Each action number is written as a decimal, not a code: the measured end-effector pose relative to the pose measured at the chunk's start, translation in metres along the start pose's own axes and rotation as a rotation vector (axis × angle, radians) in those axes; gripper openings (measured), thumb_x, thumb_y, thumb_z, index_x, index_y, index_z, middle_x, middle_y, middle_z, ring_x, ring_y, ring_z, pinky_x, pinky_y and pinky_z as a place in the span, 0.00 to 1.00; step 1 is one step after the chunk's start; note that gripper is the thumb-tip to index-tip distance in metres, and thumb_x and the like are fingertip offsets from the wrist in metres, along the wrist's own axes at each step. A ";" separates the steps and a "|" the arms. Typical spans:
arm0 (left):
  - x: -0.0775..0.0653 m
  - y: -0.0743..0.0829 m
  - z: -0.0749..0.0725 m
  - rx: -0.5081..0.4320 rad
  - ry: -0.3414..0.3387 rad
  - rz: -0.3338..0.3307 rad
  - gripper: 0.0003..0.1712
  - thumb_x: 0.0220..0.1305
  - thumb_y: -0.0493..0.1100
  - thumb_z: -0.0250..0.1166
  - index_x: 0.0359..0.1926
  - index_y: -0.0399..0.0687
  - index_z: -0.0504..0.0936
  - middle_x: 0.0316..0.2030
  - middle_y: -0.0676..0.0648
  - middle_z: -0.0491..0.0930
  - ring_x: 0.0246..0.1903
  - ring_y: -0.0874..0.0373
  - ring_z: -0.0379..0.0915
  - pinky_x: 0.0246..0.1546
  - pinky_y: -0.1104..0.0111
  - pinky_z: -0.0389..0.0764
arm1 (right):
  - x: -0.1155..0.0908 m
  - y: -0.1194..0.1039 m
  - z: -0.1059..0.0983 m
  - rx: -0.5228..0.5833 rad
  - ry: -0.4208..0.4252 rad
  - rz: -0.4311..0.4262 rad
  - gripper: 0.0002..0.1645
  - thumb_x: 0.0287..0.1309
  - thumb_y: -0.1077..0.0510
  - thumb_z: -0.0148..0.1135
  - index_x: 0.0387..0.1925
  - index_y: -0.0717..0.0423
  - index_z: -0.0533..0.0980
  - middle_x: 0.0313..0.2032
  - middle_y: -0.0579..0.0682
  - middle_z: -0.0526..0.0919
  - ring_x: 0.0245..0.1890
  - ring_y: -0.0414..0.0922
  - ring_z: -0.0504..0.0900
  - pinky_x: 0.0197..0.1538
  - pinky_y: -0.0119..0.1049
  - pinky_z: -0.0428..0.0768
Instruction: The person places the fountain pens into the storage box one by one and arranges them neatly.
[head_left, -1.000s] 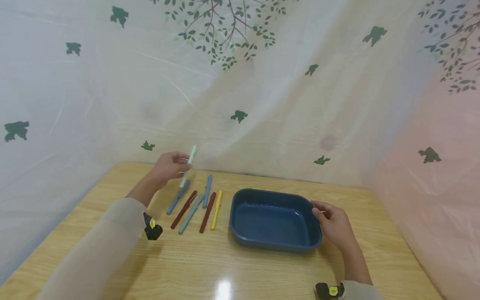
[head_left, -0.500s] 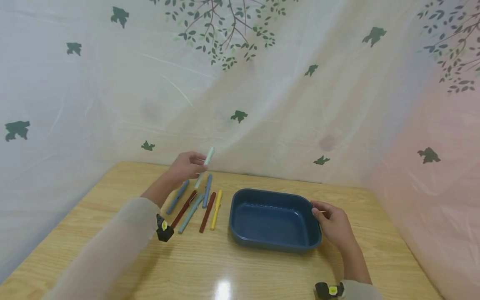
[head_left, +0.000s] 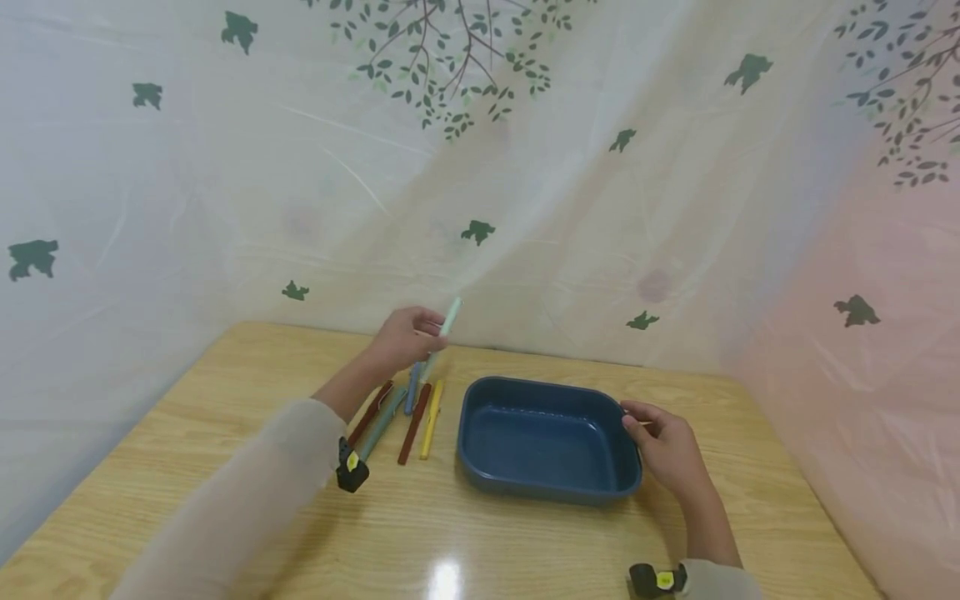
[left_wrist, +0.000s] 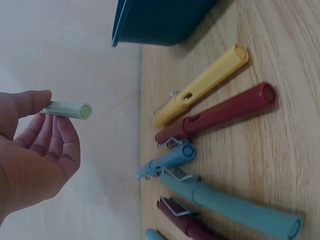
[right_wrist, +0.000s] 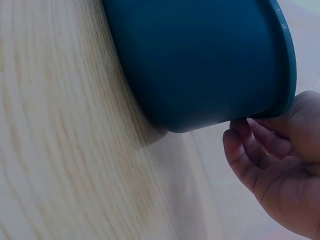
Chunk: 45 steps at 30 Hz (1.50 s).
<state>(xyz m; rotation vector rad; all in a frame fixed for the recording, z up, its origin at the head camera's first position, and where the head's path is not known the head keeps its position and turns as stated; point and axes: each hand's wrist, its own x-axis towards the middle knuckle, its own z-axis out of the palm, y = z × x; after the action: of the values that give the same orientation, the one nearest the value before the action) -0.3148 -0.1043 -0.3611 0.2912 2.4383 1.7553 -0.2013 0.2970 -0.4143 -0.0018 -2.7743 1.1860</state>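
My left hand [head_left: 405,340] pinches a pale green pen [head_left: 451,318] between thumb and fingers, tilted above the back of the table. In the left wrist view the pen [left_wrist: 67,109] points its round end toward the camera. Below lie a yellow pen [head_left: 431,423], a dark red pen [head_left: 414,429], a blue pen [head_left: 410,396], a teal pen [left_wrist: 235,206] and another dark red pen [left_wrist: 186,220]. The end of a second blue pen [left_wrist: 154,235] shows at the left wrist view's bottom edge. My right hand [head_left: 667,450] grips the right rim of a dark blue basin [head_left: 551,493].
The basin's inside shows no contents. A wooden table [head_left: 495,550] carries everything, its back edge meeting a pale curtain [head_left: 540,250] printed with leaves and birds. Black wrist cameras sit on the left cuff [head_left: 352,467] and right cuff [head_left: 657,581].
My left hand has carried the pale green pen rightward, from over the leftmost pens toward the basin. My left forearm now covers the leftmost blue pen. The right hand and basin stay put.
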 end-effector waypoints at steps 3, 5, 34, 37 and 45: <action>0.000 0.003 0.009 0.011 -0.008 0.008 0.22 0.68 0.35 0.68 0.61 0.36 0.76 0.54 0.35 0.79 0.49 0.45 0.81 0.46 0.60 0.85 | 0.000 0.000 0.000 0.013 0.001 0.005 0.22 0.77 0.55 0.55 0.65 0.60 0.76 0.55 0.61 0.82 0.48 0.52 0.83 0.42 0.29 0.82; 0.000 0.006 0.015 0.013 -0.018 0.014 0.21 0.68 0.35 0.68 0.60 0.37 0.76 0.54 0.36 0.79 0.49 0.46 0.81 0.47 0.59 0.85 | 0.001 0.000 0.000 0.022 0.000 0.012 0.22 0.77 0.55 0.56 0.65 0.60 0.76 0.55 0.61 0.82 0.49 0.52 0.83 0.42 0.28 0.82; -0.001 0.024 0.099 -0.074 -0.099 0.046 0.20 0.59 0.32 0.75 0.52 0.40 0.83 0.44 0.42 0.84 0.34 0.53 0.85 0.35 0.63 0.88 | 0.003 0.002 0.000 0.148 -0.031 0.116 0.24 0.77 0.53 0.55 0.66 0.60 0.75 0.58 0.60 0.78 0.57 0.54 0.80 0.52 0.36 0.86; -0.002 0.024 0.112 -0.113 -0.125 0.035 0.20 0.57 0.30 0.76 0.51 0.39 0.83 0.43 0.42 0.84 0.33 0.53 0.85 0.35 0.63 0.88 | 0.003 0.002 0.000 0.150 -0.032 0.122 0.24 0.77 0.53 0.55 0.67 0.59 0.75 0.59 0.60 0.78 0.58 0.54 0.80 0.52 0.36 0.86; -0.008 0.026 0.142 -0.249 -0.182 -0.043 0.20 0.54 0.28 0.76 0.49 0.36 0.83 0.38 0.43 0.84 0.31 0.55 0.84 0.33 0.60 0.89 | 0.003 0.002 0.000 0.151 -0.032 0.117 0.24 0.77 0.53 0.55 0.67 0.60 0.74 0.59 0.61 0.78 0.58 0.55 0.80 0.52 0.36 0.86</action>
<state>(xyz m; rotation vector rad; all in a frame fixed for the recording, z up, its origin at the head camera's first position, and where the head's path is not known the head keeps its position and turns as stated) -0.2747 0.0333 -0.3817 0.3518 2.0625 1.8970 -0.2042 0.2987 -0.4154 -0.1339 -2.7376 1.4335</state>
